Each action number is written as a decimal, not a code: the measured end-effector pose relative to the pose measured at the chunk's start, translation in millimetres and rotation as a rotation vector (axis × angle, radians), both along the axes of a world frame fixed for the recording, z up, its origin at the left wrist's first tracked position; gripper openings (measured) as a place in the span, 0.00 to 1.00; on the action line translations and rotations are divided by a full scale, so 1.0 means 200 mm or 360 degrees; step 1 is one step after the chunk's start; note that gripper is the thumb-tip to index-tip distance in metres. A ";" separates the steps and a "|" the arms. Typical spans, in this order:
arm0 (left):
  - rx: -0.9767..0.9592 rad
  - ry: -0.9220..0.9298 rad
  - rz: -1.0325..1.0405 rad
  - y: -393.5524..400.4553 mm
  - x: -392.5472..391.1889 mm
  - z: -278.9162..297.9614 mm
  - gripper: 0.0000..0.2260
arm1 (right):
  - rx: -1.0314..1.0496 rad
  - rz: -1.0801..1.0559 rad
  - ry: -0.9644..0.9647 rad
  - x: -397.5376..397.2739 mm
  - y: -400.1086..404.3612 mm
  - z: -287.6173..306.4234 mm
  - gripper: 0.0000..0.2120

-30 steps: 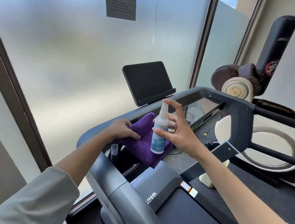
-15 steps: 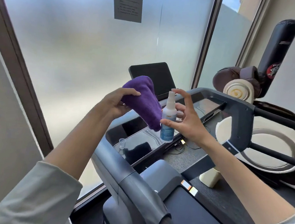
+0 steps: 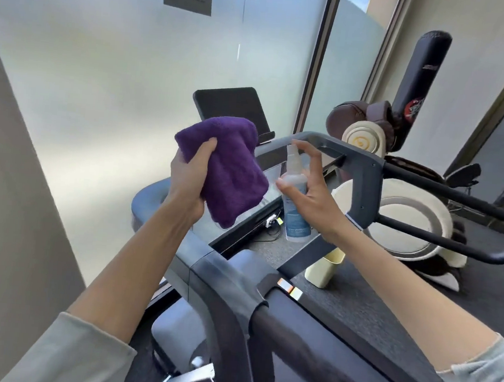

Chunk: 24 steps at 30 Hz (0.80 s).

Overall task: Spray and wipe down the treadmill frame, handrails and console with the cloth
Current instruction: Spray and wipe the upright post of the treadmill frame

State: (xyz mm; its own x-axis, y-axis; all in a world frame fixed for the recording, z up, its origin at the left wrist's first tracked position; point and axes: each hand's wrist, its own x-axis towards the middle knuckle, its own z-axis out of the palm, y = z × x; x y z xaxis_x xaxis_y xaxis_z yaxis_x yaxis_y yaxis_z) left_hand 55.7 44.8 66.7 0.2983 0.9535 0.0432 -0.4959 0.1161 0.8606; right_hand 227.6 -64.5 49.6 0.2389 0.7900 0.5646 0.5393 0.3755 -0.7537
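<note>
The spraying step appears to be in hand: the purple cloth [image 3: 231,170] is gripped in the left hand [image 3: 189,182] above the console [image 3: 251,218]. The spray bottle [image 3: 295,206], just beside the cloth, is clasped in the right hand [image 3: 314,196], a finger on its nozzle. A press aimed at the cloth seems called for next.

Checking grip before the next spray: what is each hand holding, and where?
Left hand grips the folded purple cloth by its left edge; right hand holds the spray bottle around its upper body.
</note>
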 end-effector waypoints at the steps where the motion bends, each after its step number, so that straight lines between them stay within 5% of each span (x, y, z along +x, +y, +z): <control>1: 0.0052 0.0053 0.0047 -0.04 -0.02 0.00 0.05 | -0.0013 0.0002 0.0003 0.00 -0.03 -0.01 0.27; 24: 0.0099 0.0448 0.0862 -1.34 -0.20 -0.13 0.04 | -0.0381 0.0568 -0.0328 0.08 -0.86 -0.02 0.37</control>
